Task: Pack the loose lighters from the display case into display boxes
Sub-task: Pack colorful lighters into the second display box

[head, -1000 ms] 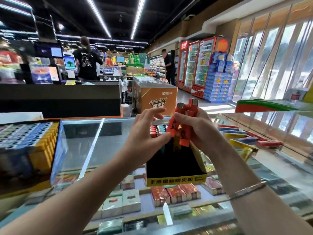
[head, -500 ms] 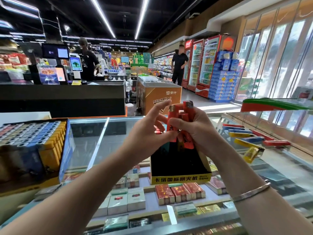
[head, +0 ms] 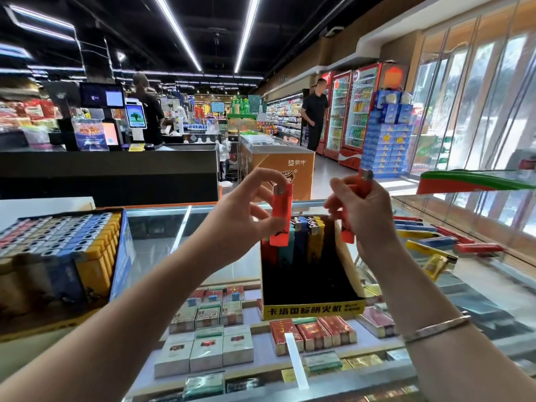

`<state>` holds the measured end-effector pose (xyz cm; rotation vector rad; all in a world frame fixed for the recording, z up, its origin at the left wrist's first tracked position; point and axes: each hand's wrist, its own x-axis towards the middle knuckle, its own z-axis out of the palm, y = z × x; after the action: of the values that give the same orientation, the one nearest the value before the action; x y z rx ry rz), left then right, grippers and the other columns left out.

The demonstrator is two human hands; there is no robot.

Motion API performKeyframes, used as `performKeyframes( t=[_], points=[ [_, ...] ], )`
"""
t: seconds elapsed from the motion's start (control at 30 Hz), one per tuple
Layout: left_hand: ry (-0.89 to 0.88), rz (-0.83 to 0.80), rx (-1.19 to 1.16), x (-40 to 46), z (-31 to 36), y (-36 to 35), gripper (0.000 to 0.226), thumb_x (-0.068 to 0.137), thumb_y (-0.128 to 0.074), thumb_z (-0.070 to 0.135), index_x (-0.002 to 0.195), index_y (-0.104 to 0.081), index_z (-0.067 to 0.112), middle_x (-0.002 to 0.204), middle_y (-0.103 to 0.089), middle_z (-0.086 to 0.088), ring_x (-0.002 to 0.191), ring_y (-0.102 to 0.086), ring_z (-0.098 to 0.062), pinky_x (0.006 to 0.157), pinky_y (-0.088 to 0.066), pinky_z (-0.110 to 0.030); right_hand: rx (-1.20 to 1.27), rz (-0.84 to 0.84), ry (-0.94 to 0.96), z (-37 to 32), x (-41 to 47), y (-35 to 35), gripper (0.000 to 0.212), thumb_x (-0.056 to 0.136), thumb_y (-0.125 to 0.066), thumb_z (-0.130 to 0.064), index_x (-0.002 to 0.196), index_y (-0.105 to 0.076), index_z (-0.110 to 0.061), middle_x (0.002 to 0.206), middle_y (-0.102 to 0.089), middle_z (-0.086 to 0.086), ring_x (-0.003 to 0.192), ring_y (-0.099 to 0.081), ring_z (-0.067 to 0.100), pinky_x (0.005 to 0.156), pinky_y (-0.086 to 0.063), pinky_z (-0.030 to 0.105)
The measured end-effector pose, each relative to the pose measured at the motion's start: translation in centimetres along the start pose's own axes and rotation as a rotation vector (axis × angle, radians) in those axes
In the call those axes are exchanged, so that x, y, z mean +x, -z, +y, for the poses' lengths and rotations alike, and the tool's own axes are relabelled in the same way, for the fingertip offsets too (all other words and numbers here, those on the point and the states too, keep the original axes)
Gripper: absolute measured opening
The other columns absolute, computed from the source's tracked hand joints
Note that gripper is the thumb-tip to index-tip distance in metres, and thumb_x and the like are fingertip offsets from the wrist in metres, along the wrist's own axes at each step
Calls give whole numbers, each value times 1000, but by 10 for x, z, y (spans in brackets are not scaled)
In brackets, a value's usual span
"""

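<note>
Orange plastic lighter (head: 280,215), flat-sided with a metal cap, is pinched upright in the left hand (head: 246,216), directly above the far left corner of the display box (head: 311,310). Right hand (head: 362,216) is closed around further orange lighters (head: 359,195), held just right of the box. Hands are apart, each gripping its own load.

Display box is card, black inside with a yellow printed front lip, standing on the glass table (head: 162,245). Only its far row is filled: red, blue and yellow lighters (head: 304,236) standing upright. Near portion appears unfilled.

Judged step: insertion of a single lighter, early in the filling of this box. Next move likely calls for lowering the left-hand lighter vertically, cap uppermost, into line beside the standing row.

Loose lighters (head: 446,242) remain scattered on the glass at right. A full box (head: 58,245) sits at left. Smooth plastic may slip.
</note>
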<state>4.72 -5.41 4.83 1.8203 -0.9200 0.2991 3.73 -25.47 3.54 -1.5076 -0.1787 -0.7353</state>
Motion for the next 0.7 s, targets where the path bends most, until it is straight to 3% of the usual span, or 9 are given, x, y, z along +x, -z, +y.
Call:
performKeyframes(
  t=[0.13,0.27,0.43,0.53,0.63,0.7],
  points=[
    [-57,-49,171,-16,-4,2,61,70,-73,17,99,-48,64,95,-58,15,72,-66,-3,66,-56,-20,14,215,-84,4,5,6,12,88,-62,-20,78,-56,-17,62,-63,1,56,-61,9,53,-50,24],
    [-108,-5,259,-22,-12,-1,51,73,-73,13,96,-49,53,88,-61,15,72,-66,-2,65,-56,-20,-50,196,-87,7,4,4,12,89,-62,-22,78,-57,-18,63,-64,2,56,-61,10,52,-48,23],
    [-168,65,363,-25,-23,-5,31,72,-75,10,92,-59,27,80,-61,20,74,-63,1,65,-47,-7,-163,143,-69,10,0,-6,12,88,-62,-25,78,-56,-21,71,-66,4,62,-64,10,56,-47,22],
    [-203,61,450,-26,-29,-5,27,72,-75,11,95,-62,16,82,-62,13,71,-63,-4,64,-52,-15,-221,188,-54,11,-2,-11,14,87,-62,-29,76,-56,-24,73,-68,0,69,-65,6,65,-44,24],
    [-271,56,529,-28,-31,-8,26,73,-75,11,96,-63,15,87,-60,12,71,-62,-7,63,-57,-29,-202,193,-116,11,-3,-11,12,88,-60,-31,79,-58,-24,73,-69,-4,66,-61,-7,60,-34,19],
    [-305,49,572,-28,-32,-11,26,73,-75,9,95,-63,13,94,-61,6,71,-61,-9,61,-58,-32,-112,162,-236,11,-2,-8,12,88,-60,-32,85,-59,-20,78,-71,-1,76,-65,4,58,-37,22]
  ],
)
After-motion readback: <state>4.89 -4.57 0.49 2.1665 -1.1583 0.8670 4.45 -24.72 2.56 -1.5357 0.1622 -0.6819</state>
